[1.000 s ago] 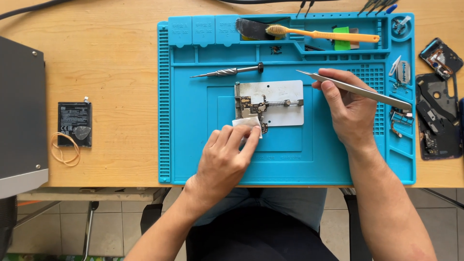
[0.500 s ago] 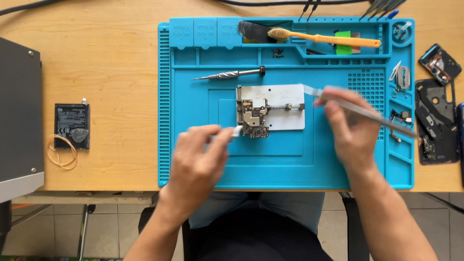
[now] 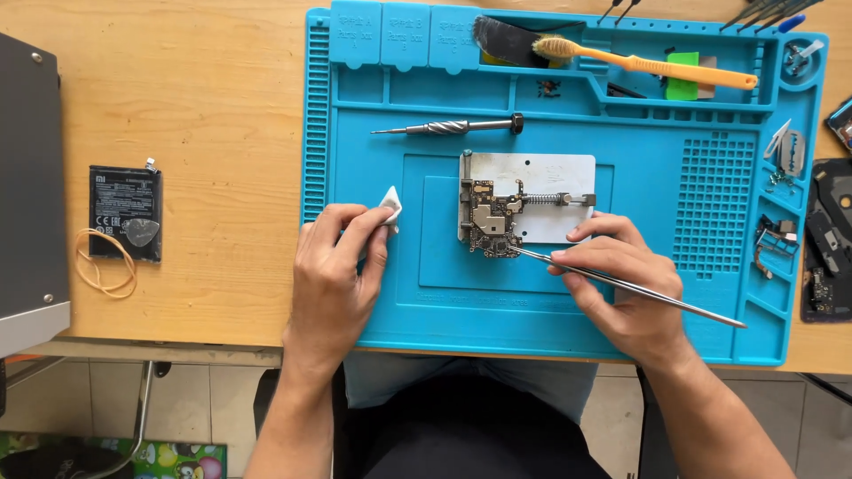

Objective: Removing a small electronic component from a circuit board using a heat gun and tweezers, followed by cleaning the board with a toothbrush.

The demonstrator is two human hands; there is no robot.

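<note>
Bare metal and green laminate — head view, one entry: a small circuit board [image 3: 491,222], crowded with metal shields and tiny parts, clamped at the left end of a pale metal holder plate [image 3: 541,200] with a spring bar, the plate lying near the middle of a blue silicone mat [image 3: 373,302] on the wooden worktop [image 3: 195,106]. Right hand [image 3: 621,288]: fingers closed round a pair of slim steel tweezers [image 3: 621,284], held pen-fashion, tips touching the board's lower right edge. Left hand [image 3: 337,279]: fingers pinched shut on a small white wipe [image 3: 390,206], resting on the mat well left of the holder. Handling, by judgement — the board is light, thin, stiff and fragile; its surface parts would shear under a slip, so it is best held by its bare edges or left in the clamp. The wipe is soft and weightless; a fingertip pinch suffices. Also present: a precision screwdriver [image 3: 453,127] just above the holder, a yellow-handled toothbrush [image 3: 639,62] in the mat's top tray, a flat black battery [image 3: 125,213] with a rubber band [image 3: 102,266] at far left, and dismantled phone parts [image 3: 825,257] at the right edge.
</note>
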